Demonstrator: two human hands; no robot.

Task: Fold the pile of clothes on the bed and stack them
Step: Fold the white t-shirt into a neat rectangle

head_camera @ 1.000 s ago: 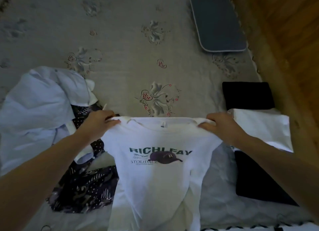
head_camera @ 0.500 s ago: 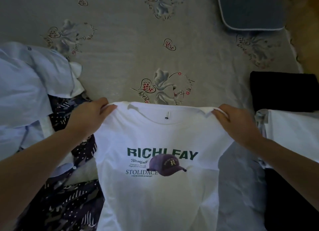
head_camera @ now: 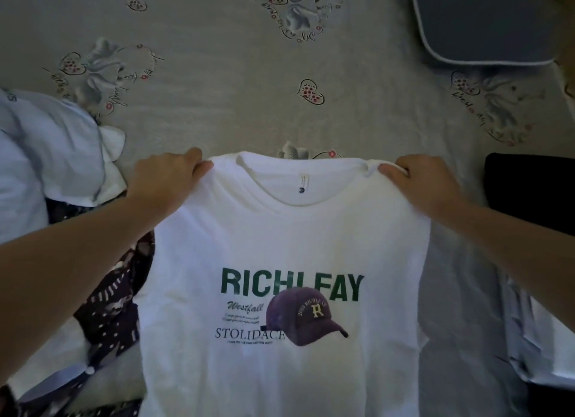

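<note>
— What are the hands doing?

— Both are closed on a white T-shirt (head_camera: 289,245). The left hand (head_camera: 169,180) pinches the left shoulder with fingers curled over the fabric edge, and the right hand (head_camera: 427,184) grips the right shoulder the same way. The shirt is stretched between them, its collar toward the far side and its printed front facing up.

— What is printed on it?

— Green letters reading "RICHLEAY", smaller text reading "Westfall" and "STOLIDACE", and a purple baseball cap with an "R" on it. A small label shows inside the neckline.

— Where does the shirt sit?

— At the near middle of the bed, over a grey bedsheet (head_camera: 236,83) patterned with hearts and flowers. Its lower part runs out of view at the near edge, so I cannot tell whether it lies flat or hangs.

— And the rest of the clothes?

— On the left lies a crumpled pale blue shirt (head_camera: 46,149), and nearer, partly under the left forearm, a dark patterned garment (head_camera: 115,304) with white marks. On the right edge sits a black folded garment (head_camera: 529,186), with a pale cloth (head_camera: 541,348) nearer than it.

— Anything else on the bed?

— A blue-grey cushion (head_camera: 485,21) with a light border, at the far right.
</note>
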